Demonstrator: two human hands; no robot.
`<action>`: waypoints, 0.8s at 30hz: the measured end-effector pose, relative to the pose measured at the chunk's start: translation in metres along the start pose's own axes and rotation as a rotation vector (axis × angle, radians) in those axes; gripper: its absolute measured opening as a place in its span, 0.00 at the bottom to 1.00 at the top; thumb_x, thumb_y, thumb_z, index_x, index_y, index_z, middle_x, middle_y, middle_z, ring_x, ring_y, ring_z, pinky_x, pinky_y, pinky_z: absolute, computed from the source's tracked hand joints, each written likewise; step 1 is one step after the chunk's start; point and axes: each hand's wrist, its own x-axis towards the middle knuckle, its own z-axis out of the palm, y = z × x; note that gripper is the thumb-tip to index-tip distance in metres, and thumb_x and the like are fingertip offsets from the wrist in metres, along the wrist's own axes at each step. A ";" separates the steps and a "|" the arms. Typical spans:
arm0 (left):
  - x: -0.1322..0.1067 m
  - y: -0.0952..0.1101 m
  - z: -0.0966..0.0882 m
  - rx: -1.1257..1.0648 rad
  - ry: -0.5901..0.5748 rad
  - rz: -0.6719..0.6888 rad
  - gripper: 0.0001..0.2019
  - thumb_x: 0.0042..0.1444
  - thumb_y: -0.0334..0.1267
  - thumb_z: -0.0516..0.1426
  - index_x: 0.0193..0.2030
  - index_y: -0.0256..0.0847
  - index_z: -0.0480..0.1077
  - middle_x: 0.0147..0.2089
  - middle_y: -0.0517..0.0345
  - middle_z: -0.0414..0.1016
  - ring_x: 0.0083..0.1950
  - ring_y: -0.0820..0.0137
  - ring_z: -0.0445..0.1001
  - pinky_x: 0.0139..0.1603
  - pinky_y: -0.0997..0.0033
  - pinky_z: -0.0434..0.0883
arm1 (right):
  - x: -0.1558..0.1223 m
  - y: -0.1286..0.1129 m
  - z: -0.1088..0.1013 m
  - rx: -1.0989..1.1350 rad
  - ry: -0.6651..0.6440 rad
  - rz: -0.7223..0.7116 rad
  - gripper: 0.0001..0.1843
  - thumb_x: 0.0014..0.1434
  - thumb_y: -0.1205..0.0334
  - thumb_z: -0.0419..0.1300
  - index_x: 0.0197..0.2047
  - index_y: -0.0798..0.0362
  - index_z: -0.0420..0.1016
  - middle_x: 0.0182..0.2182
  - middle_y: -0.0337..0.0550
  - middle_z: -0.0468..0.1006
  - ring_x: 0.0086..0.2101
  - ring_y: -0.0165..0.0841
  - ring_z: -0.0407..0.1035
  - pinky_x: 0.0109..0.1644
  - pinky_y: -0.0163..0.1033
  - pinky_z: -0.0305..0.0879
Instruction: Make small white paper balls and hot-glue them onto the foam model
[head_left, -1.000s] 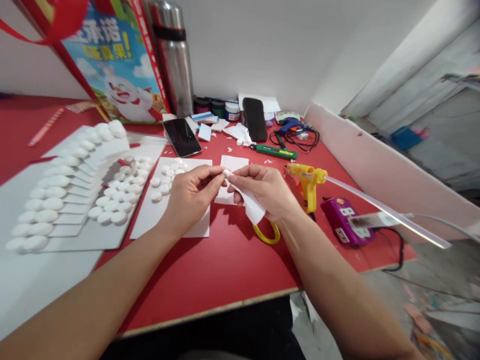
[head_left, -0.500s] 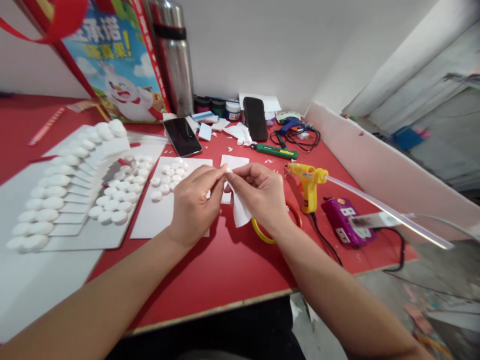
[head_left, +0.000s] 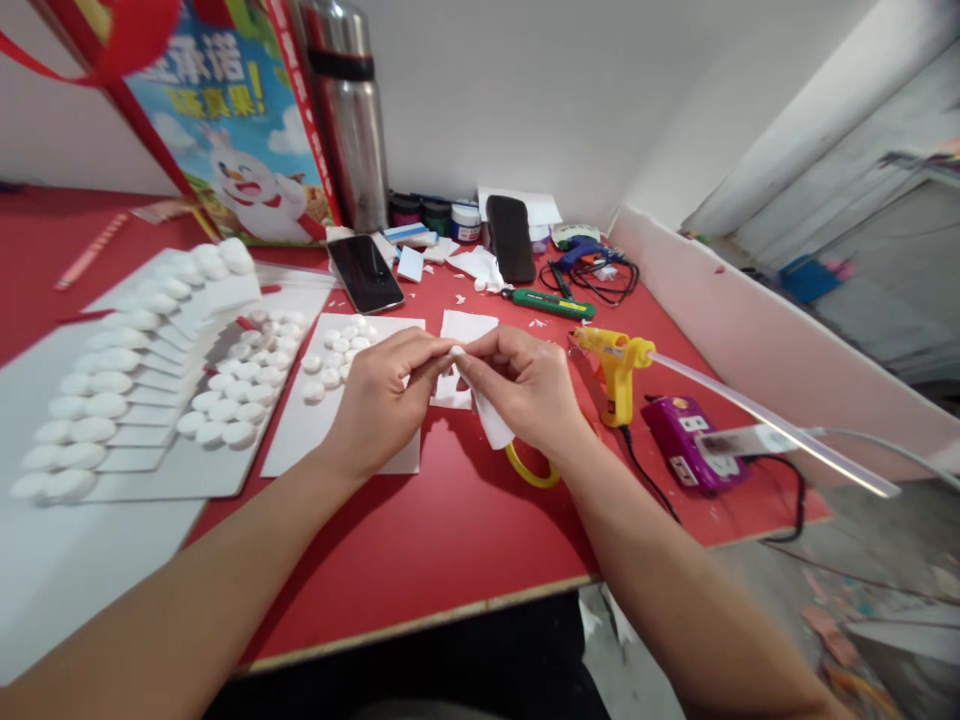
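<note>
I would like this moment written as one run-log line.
left hand: fingertips on small white piece | right hand: pinching same piece, white strip below | nearby: white discs on white sheet, yellow glue gun

Steel thermos [head_left: 354, 150] standing right beside a cartoon-printed bag [head_left: 255, 160] at the back of the table [head_left: 420, 560], then a few little jars [head_left: 436, 218], paint maybe, hard to tell. Black phone [head_left: 366, 275] lying nearby, purple box [head_left: 679, 450] over on the right.

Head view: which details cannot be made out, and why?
All in the head view:
Small white piece: mostly covered by left hand and right hand.
Yellow loop: partly hidden by right hand.
Steel flask: top cut off by upper edge.
Green utility knife: lettering too small to read.
</note>
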 end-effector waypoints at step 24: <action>0.000 0.001 0.001 -0.109 0.045 -0.161 0.08 0.65 0.37 0.60 0.44 0.43 0.82 0.29 0.61 0.72 0.28 0.73 0.67 0.31 0.71 0.67 | 0.010 -0.002 -0.010 0.665 -0.249 0.404 0.17 0.54 0.57 0.75 0.35 0.55 0.71 0.26 0.33 0.71 0.22 0.21 0.57 0.26 0.30 0.56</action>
